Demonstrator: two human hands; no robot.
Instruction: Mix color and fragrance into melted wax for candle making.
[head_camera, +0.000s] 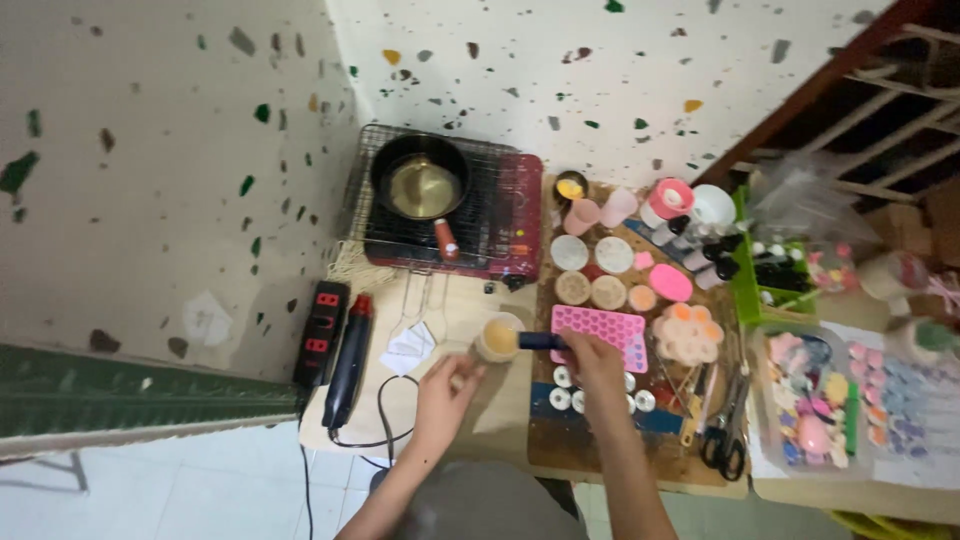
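The left hand (445, 385) reaches forward from the lower frame, fingers wrapped around a small cup (497, 338) of tan liquid standing on the pale surface (400, 425); the right hand (590, 355), forearm angled up from below, pinches a dark small bottle (540, 341) tipped sideways at the cup's rim; a pink mould (610, 328) lies just beside it.

A pale tan cup (497, 338) is held beside a dark blue bottle (541, 341). A pink mould (610, 328) patterned with small hearts is seen. A red stove (510, 215) is topped by a black pan (421, 178). White walls (150, 180) are speckled with green, brown and yellow chips. A green basket (747, 290) is seen.
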